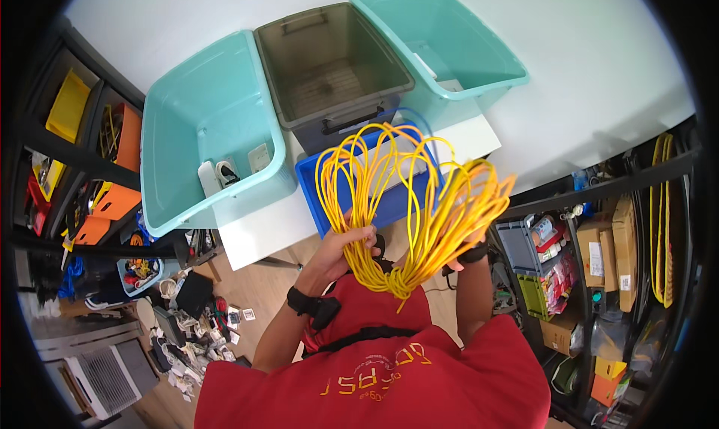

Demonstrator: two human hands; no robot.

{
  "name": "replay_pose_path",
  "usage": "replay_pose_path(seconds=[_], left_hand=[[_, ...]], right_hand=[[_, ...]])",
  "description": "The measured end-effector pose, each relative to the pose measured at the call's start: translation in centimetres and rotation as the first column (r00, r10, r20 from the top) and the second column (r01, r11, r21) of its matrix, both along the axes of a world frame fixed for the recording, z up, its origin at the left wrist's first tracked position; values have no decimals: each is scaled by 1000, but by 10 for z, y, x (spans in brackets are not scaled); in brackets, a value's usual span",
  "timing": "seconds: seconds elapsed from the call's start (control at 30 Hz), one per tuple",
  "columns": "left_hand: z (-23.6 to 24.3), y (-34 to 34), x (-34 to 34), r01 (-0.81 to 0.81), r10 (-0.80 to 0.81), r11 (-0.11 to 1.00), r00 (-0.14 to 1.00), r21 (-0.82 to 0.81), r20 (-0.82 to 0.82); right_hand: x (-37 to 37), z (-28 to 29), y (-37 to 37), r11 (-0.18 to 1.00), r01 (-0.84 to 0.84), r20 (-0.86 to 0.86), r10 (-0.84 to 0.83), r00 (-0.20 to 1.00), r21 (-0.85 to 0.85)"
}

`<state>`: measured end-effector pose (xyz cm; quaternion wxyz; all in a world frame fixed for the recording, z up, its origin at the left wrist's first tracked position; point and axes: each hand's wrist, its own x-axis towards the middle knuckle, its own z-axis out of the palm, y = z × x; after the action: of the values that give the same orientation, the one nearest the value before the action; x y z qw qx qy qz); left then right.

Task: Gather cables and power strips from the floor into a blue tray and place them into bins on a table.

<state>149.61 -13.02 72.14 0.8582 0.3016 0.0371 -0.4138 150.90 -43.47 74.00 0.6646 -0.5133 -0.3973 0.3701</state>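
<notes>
A big loose bundle of yellow cable [397, 275] hangs in many loops in front of my chest, above a blue tray [311, 193]. My left hand [341, 249] is closed round the left side of the loops, with the thumb on top. At the right side, the loops largely cover my right hand [458, 263]; it appears closed on them, though most of its fingers are hidden. The loops near the right hand are blurred. Under the cable, the blue tray rests at the front of a white table [262, 238].
Two teal tubs [161, 144] [517, 77] flank a grey translucent bin [273, 77] on the table. Shelves with orange boxes [97, 230] stand at left, and shelves with cardboard boxes [625, 242] at right. A pile of chargers and cables [187, 361] covers part of the floor.
</notes>
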Motion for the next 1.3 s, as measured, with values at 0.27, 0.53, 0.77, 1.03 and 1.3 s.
replay_pose_path(seconds=[0.27,0.53,0.77,1.03,1.3], left_hand=[[61,11,7,-340,359,930,923,-141,139],[108,27,22,-654,658,741,664,-150,353],[108,49,32,-458,341,868,829,190,443],[42,43,-8,-900,221,72,434,429,873],[84,-11,-63,-803,-416,596,-341,-30,843]], right_hand=[[-8,53,68,834,166,-96,-136,986,527],[-3,89,142,482,862,-47,-868,494,153],[3,105,162,236,963,-455,-849,270,133],[1,124,160,207,961,-197,-950,243,186],[17,128,178,115,962,-186,-969,164,250]])
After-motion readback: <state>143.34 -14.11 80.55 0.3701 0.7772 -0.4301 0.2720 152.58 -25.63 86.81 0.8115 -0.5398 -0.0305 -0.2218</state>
